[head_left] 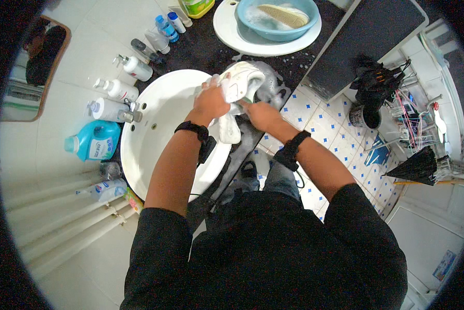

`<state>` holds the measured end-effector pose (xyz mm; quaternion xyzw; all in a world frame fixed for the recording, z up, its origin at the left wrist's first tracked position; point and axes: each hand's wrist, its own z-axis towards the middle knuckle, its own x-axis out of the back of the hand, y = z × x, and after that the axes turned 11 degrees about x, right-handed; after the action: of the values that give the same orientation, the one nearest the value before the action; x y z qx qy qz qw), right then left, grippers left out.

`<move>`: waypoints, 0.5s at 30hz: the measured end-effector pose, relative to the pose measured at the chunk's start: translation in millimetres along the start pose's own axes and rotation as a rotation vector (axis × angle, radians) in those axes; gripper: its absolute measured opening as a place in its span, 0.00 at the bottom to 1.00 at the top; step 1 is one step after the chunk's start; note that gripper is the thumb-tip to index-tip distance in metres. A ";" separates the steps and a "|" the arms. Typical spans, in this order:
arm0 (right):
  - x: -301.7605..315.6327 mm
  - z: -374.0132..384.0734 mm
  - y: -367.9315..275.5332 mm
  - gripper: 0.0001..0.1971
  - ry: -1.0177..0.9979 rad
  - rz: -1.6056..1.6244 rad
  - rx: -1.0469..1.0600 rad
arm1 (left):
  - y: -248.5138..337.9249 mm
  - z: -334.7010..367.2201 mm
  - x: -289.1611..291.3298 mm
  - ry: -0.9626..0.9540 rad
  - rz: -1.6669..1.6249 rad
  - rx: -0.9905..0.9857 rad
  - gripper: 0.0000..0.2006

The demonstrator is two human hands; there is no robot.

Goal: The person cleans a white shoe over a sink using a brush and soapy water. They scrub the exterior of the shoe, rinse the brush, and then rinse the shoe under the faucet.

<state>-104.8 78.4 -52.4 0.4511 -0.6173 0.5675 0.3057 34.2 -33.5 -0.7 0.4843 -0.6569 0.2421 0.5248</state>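
- White washbasin in a black countertop.
- White shoe, at the washbasin's right rim.
- Pale-blue tub, beyond the washbasin.
- Turquoise jug, left of the washbasin.
- White floor with blue squares, right of the washbasin.

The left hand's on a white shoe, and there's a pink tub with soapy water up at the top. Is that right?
Not quite: the tub isn't pink, it's light blue, as the head view shows. The left hand is on a white shoe, and the tub does hold soapy water.
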 end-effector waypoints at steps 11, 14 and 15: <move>-1.9 6.2 24.6 0.14 0.055 -0.111 0.023 | 3.8 9.0 -4.1 0.043 0.043 -0.040 0.41; 41.2 -1.4 7.9 0.16 0.111 -0.077 -0.090 | -8.4 16.4 -16.3 0.026 0.019 -0.012 0.39; 23.1 -3.6 13.3 0.16 0.113 -0.080 -0.100 | -4.8 17.3 -18.6 0.030 0.045 -0.012 0.38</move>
<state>-126.6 76.4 -36.9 0.4268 -0.6083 0.5477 0.3844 30.2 -42.7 -24.5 0.4626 -0.6611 0.2572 0.5318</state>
